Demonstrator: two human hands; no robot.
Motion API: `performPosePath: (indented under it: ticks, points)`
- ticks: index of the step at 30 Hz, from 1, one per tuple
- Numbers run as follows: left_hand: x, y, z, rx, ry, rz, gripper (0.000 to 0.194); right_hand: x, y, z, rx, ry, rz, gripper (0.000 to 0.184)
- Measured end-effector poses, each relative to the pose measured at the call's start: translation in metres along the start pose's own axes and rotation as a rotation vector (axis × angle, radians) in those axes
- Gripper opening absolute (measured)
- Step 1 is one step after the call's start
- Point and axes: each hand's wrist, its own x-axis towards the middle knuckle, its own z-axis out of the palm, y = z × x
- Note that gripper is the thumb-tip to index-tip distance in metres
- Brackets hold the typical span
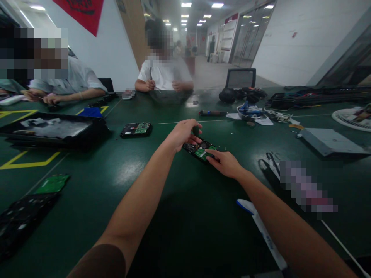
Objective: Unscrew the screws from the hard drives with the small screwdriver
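A small black device with a bared green circuit board (200, 152) lies at the middle of the table, between my hands. My left hand (185, 134) arches over its far left end, with bent fingers touching its inside and edge. At its right end, my right hand (225, 161) grips the edge, index finger stretched over the green board. Exactly what the left fingertips pinch is partly hidden. A similar black device with a green board (136, 129) rests apart on the left. Under my right forearm lies a white and blue long-handled tool (262, 227).
Black trays (100, 129) are stacked at left, and another opened black casing (27, 208) lies at near left. A grey metal box (330, 141), cables (247, 110) and a white fan grille (352, 119) stand to the right. Two people sit across the table (162, 185).
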Motion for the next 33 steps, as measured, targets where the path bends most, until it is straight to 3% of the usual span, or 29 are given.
performPosePath:
  ticks: [4, 11, 19, 26, 33]
  points:
    - [0.0024, -0.0015, -0.0008, -0.028, 0.001, -0.027, 0.024, 0.0001, 0.0008, 0.0004, 0.003, -0.005, 0.003, 0.048]
    - [0.0035, -0.0029, -0.0019, 0.108, 0.038, 0.069, 0.024, -0.0004, 0.0014, 0.0013, 0.013, 0.004, -0.005, 0.049]
    - [0.0025, -0.0027, -0.0006, -0.002, -0.025, -0.013, 0.022, 0.0003, 0.0010, 0.0005, 0.011, -0.009, -0.001, 0.049]
    - [0.0023, -0.0040, -0.0018, 0.111, 0.006, 0.085, 0.022, 0.0006, 0.0008, 0.0006, 0.012, -0.010, 0.002, 0.052]
    - [0.0015, -0.0024, 0.0002, 0.029, -0.029, -0.014, 0.018, 0.0005, -0.0003, -0.0009, 0.018, -0.021, 0.004, 0.055]
